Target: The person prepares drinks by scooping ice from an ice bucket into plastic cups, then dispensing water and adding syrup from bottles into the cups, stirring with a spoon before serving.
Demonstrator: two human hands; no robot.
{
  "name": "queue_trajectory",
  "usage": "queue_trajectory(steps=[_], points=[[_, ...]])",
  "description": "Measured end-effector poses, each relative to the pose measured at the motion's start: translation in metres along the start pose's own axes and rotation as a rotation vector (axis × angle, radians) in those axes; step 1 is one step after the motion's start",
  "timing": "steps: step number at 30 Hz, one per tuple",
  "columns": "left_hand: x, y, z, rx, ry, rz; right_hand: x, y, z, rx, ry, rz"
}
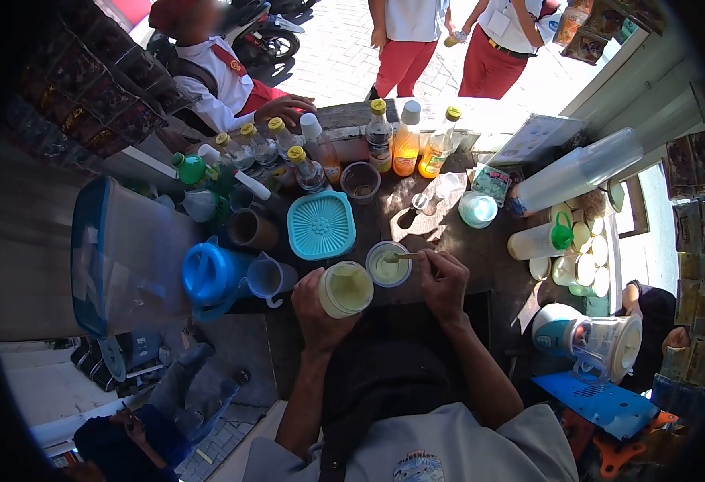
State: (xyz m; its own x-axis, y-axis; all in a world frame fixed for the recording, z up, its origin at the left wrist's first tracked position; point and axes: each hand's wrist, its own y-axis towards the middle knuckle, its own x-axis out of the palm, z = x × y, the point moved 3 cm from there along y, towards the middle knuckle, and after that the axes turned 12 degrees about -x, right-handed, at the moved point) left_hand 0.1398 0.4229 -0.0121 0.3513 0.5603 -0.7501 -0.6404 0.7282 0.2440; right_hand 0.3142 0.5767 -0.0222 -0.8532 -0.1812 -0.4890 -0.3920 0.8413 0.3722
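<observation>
At the frame's centre I see the left hand (314,312) curled round a pale-filled tub (346,289), while the right hand (444,283) pinches a stick (405,256) dipped into the plastic cup (389,264) beside it.

The fingers of the left grip (314,320) that go behind the pale round container (346,299) are hidden. The lower end of the thin light-brown stick (403,256) is too small to tell its exact shape. Two people in white shirts and red trousers (407,64) (493,68) are cut by the top edge, so their heads cannot be seen. Print on the white paper sheet (535,143) is too small to read. The dark hanging sachets (71,84) at upper left are dim, and their labels are unclear.
</observation>
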Motion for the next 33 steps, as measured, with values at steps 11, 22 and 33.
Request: queue_trajectory(steps=[11,22,33], points=[[-0.022,0.019,0.004,0.311,-0.120,0.221,-0.015,-0.020,-0.020,-0.345,-0.125,0.189],[-0.025,0.008,0.024,0.173,0.024,0.021,-0.034,-0.026,-0.077,-0.187,0.036,0.239],[-0.005,-0.005,0.030,0.160,0.012,-0.041,0.015,-0.041,-0.044,0.014,0.211,0.068]])
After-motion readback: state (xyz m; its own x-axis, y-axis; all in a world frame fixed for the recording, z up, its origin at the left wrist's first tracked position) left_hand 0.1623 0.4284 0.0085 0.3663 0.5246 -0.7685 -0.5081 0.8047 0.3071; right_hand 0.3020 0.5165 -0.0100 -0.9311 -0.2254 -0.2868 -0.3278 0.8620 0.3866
